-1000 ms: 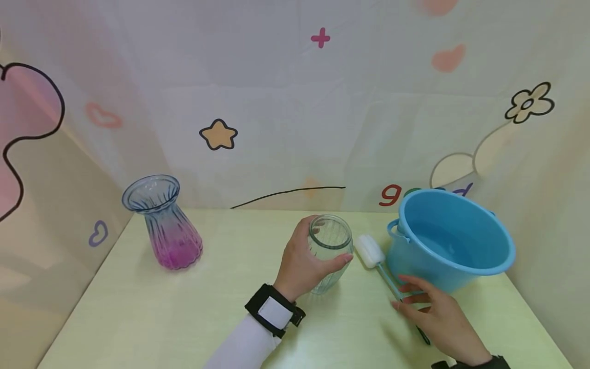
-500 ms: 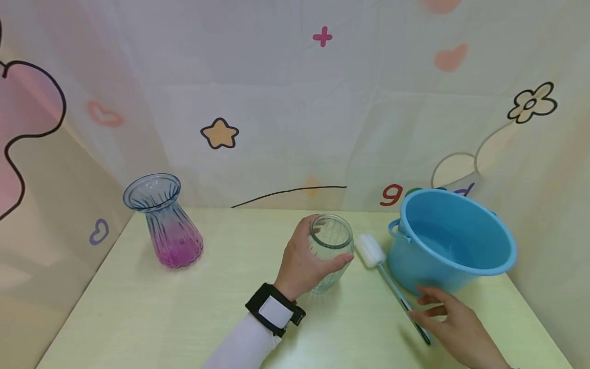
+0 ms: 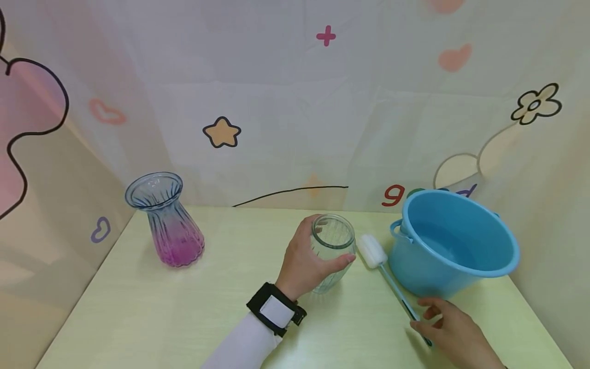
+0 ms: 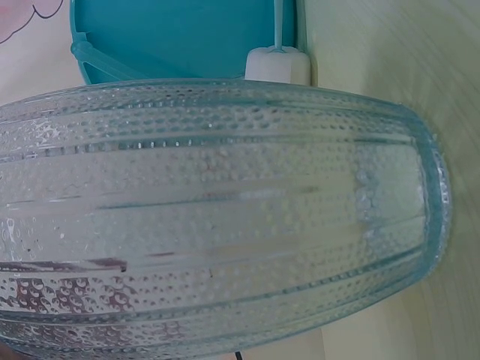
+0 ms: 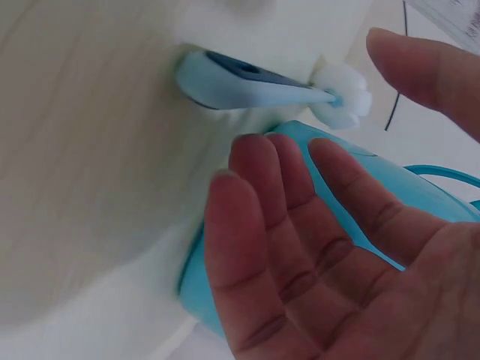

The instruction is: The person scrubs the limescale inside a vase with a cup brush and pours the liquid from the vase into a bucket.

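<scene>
Fingers: left hand (image 3: 301, 259) wrapped round the clear ribbed glass jar (image 3: 331, 251), centre frame; right hand (image 3: 444, 325) open, fingers loosely spread.
Brush: blue-handled sponge bottle brush (image 3: 384, 274) flat on the table, right of the jar, not yet gripped.
Bucket: blue plastic bucket (image 3: 454, 241) just behind.
Progress: early, I'd judge; the jar is secured, the brush pickup remains.

Clear ribbed glass jar (image 3: 332, 253) upright; sponge brush (image 3: 384, 274) flat just beside it

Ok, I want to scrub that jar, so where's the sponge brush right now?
In the head view the sponge brush lies on the table right of centre, between the clear jar and the blue bucket, its handle end by the right hand.
</scene>
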The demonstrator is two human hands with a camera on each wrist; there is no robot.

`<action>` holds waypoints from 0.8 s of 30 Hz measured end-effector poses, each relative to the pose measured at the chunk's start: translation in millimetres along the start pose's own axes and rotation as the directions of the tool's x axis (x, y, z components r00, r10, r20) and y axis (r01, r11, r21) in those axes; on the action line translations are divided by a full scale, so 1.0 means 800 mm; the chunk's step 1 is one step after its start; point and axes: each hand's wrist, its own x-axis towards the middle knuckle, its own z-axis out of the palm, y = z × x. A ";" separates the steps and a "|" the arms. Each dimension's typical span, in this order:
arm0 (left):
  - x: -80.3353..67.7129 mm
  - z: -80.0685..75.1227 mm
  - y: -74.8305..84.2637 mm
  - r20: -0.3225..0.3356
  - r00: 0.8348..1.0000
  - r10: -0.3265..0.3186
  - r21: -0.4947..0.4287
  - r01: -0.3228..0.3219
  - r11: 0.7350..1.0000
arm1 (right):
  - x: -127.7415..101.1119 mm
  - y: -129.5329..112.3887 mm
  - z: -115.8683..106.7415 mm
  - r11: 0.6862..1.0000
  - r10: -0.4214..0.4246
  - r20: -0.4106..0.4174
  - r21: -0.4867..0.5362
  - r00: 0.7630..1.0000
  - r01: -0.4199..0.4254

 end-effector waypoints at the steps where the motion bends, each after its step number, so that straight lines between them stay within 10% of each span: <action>1: 0.000 0.000 0.000 0.000 1.000 -0.003 0.003 0.003 1.000 | 0.001 0.001 0.001 1.000 0.002 0.006 -0.002 1.000 -0.002; 24: 0.001 0.000 0.001 -0.005 1.000 -0.003 -0.024 0.003 1.000 | 0.010 -0.001 0.021 0.991 0.055 0.017 -0.122 0.998 -0.053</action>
